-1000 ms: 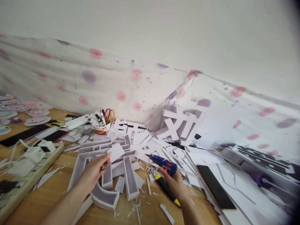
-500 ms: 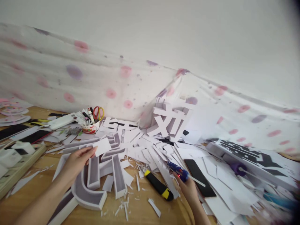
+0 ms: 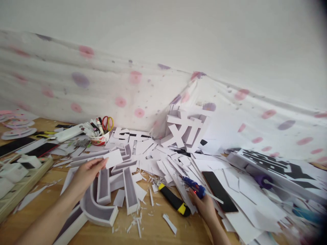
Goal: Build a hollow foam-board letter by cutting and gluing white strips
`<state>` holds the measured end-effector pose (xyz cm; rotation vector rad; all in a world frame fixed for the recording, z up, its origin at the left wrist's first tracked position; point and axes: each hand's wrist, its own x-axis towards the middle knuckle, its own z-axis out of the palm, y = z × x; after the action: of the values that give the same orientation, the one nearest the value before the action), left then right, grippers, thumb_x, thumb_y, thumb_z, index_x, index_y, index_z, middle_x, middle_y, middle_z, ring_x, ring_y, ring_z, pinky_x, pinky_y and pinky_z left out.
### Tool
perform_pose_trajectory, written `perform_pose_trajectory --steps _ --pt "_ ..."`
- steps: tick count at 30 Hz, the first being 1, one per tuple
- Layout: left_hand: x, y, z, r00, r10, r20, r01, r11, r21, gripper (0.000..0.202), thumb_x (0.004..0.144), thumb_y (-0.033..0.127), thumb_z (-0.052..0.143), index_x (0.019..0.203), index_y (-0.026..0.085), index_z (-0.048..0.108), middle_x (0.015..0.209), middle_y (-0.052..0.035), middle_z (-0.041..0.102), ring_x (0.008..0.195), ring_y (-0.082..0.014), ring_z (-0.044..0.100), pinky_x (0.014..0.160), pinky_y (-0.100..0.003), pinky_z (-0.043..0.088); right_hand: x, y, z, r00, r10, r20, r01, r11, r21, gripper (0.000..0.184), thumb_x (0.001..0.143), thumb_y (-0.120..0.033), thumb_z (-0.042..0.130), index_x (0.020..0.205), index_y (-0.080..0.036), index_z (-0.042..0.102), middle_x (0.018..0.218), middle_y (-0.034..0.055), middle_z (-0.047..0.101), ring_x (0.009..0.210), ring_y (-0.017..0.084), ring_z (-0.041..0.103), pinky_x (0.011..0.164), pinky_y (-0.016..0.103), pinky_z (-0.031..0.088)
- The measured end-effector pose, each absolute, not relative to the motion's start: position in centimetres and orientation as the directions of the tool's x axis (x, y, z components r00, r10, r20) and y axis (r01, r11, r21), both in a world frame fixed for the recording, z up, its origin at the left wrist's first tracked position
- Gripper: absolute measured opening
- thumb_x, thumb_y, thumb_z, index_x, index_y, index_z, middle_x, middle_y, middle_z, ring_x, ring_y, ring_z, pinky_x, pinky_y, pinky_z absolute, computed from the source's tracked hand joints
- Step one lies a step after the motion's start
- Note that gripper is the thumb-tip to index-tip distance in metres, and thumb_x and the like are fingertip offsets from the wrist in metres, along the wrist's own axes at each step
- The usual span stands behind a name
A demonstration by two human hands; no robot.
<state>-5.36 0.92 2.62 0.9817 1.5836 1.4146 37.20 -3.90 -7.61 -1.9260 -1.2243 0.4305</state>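
Between the thumb and fingers of my left hand (image 3: 89, 173) is a small white card piece (image 3: 114, 159). It is held above a large hollow white letter shape (image 3: 99, 215) with raised walls, lying on the wooden table. My right hand (image 3: 204, 204) is wrapped round a blue hot glue gun (image 3: 194, 186), with a white glue stick (image 3: 216, 198) poking out of its back and a small red light lit. The gun's nozzle points up and left over white scraps. A black and yellow utility knife (image 3: 173, 200) lies just left of the gun.
Scraps of white board (image 3: 163, 166) cover the table's middle. A phone (image 3: 219, 191) lies right of the gun. Behind stand white block characters (image 3: 182, 131) and a cup of pens and scissors (image 3: 99, 139). A power strip (image 3: 38, 177) is at left, a box with black lettering (image 3: 278, 170) at right.
The view has shifted slightly, so things sit a little differently in the picture. Both hands keep their holds on the card piece and the glue gun.
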Motion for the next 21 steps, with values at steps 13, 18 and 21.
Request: perform_pose_trajectory --steps 13,18,21 --pt "-7.2 0.3 2.9 -0.386 0.922 0.014 0.147 0.047 0.988 0.044 0.051 0.056 0.07 0.076 0.019 0.07 0.063 0.0007 0.065 0.054 -0.0127 0.053 0.049 -0.022 0.043 41.4 -6.3 -9.4 0.466 0.884 0.032 0.628 -0.305 -0.716 0.059 0.059 -0.067 0.056 0.08 -0.014 0.072 0.071 0.0071 0.072 0.081 0.032 0.066 0.067 0.03 0.051" --pt "-8.2 0.4 2.1 -0.336 0.939 0.07 0.201 -0.002 0.98 0.041 0.059 0.052 0.068 0.082 0.019 0.07 0.074 -0.0013 0.069 0.061 -0.0143 0.058 0.055 -0.023 0.047 42.7 -7.1 -10.0 0.468 0.883 -0.027 0.649 -0.364 -0.668 0.061 0.056 -0.069 0.057 0.082 -0.016 0.073 0.074 0.0061 0.073 0.091 0.036 0.065 0.072 0.033 0.051" --pt "-8.4 0.4 2.1 -0.301 0.946 0.118 0.273 -0.033 0.962 0.042 0.059 0.053 0.067 0.083 0.018 0.069 0.078 -0.0032 0.07 0.067 -0.0172 0.061 0.059 -0.026 0.048 42.4 -7.4 -9.7 0.457 0.888 -0.043 0.671 -0.377 -0.639 0.06 0.057 -0.069 0.057 0.083 -0.017 0.073 0.076 0.0057 0.073 0.096 0.036 0.063 0.075 0.034 0.051"
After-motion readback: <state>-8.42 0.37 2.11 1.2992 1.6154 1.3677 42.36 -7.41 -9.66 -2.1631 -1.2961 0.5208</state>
